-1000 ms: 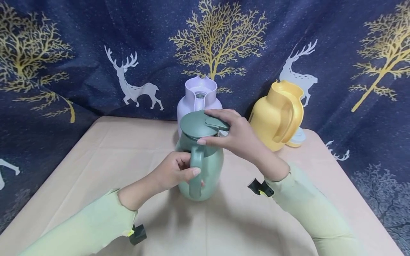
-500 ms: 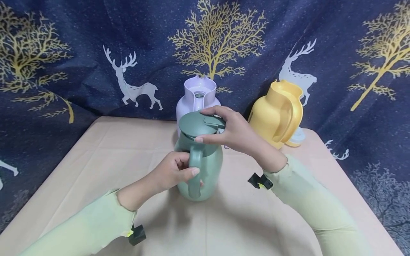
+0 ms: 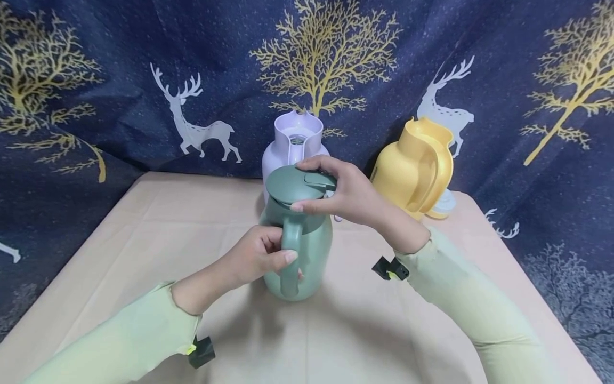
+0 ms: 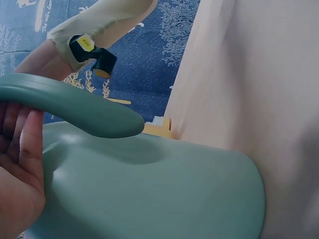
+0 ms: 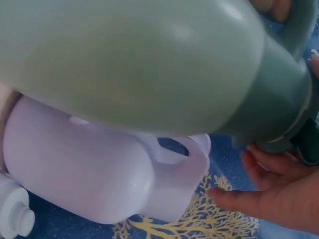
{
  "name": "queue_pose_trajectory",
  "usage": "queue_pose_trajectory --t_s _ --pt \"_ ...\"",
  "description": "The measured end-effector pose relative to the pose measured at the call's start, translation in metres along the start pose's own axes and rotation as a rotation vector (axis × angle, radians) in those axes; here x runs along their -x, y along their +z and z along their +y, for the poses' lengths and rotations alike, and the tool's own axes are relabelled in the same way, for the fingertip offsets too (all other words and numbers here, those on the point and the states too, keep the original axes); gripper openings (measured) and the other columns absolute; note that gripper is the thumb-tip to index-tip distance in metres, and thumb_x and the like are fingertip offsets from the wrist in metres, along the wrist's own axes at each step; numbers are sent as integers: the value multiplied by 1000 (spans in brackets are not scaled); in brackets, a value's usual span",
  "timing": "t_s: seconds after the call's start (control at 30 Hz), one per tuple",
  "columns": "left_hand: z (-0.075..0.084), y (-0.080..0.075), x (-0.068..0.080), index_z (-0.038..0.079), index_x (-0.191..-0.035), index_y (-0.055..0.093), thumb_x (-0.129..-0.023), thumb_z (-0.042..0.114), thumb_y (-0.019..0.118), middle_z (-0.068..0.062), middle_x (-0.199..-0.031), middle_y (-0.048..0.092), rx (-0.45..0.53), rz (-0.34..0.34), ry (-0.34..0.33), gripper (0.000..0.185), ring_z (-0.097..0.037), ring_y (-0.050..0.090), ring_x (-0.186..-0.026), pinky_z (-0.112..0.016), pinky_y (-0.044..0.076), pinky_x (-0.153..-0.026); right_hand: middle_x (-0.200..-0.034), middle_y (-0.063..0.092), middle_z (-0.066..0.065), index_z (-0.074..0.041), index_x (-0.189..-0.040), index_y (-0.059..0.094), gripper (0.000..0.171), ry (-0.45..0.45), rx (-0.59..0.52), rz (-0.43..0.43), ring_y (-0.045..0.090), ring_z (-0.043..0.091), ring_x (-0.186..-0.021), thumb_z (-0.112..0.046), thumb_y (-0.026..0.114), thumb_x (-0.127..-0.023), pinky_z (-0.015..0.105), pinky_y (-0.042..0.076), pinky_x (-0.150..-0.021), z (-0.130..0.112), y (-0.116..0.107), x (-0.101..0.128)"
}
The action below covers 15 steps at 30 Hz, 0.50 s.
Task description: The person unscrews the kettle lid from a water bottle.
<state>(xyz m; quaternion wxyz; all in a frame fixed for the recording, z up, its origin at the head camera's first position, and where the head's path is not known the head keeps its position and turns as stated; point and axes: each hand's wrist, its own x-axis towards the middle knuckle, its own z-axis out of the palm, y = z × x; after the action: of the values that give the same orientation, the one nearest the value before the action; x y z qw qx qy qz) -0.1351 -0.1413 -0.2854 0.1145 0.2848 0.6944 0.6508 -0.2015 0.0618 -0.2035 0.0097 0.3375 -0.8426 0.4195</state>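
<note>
- Green jug (image 3: pixel 307 250) upright on the beige cloth (image 3: pixel 144 240), dead centre, handle (image 3: pixel 290 256) turned toward the camera.
- Left hand (image 3: pixel 254 256) wrapped round that handle, fingers curled behind it, thumb laid across the front: a firm grasp.
- From the left wrist view, handle (image 4: pixel 75 107) arching over the palm (image 4: pixel 20 164), jug body (image 4: pixel 149 194) filling the lower frame.
- Right hand (image 3: pixel 352 194) up top on the lid (image 3: pixel 295 184), fingers curled over the far rim, thumb pressed at the near edge just above the handle: clamped on the lid.
- From the right wrist view, fingertips (image 5: pixel 254 164) hooked under the lid's dark rim (image 5: pixel 289 124), pale green body (image 5: pixel 129 64) looming across the frame.
- Lilac jug (image 3: pixel 295 144) right behind the green jug, mouth uncovered, nearly touching it in the head view; contact not clear.
- Same lilac jug (image 5: pixel 99 174) seen from the right wrist, just under the green one, with a small white cap (image 5: pixel 15 211) beside its base.
- Yellow jug (image 3: pixel 414 168) to the right of the green jug and a little further back, well apart, handle facing forward.
- Navy curtain (image 3: pixel 120 80) with gold trees and white deer behind all three jugs.
- Light green sleeves (image 3: pixel 124 346) on both arms, a black clip (image 3: pixel 389 268) at the right cuff.
</note>
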Motion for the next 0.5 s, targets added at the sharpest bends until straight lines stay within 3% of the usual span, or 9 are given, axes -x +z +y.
queue_pose_trajectory --t_s 0.1,0.3,0.5 --pt "1 -1 0 -17 -84 59 -88 33 69 -33 -76 68 4 11 14 52 -6 71 -69 -26 55 -61 -120 69 5 -15 -133 61 67 39 38 -24 62 17 -102 -23 88 -72 34 51 -89 -5 -2 -2" --pt "0 0 -1 -17 -83 58 -87 30 70 -6 -73 75 35 10 22 49 -8 72 -69 -27 55 -60 -123 69 2 -17 -132 63 64 41 18 3 62 16 -104 -25 87 -74 33 52 -91 -4 2 -3" --pt "0 2 -2 -18 -85 59 -87 31 70 -10 -73 74 38 4 5 50 -8 71 -69 -28 56 -61 -126 69 2 -15 -129 65 62 14 -22 22 62 16 -107 -18 88 -72 33 51 -94 0 3 -3"
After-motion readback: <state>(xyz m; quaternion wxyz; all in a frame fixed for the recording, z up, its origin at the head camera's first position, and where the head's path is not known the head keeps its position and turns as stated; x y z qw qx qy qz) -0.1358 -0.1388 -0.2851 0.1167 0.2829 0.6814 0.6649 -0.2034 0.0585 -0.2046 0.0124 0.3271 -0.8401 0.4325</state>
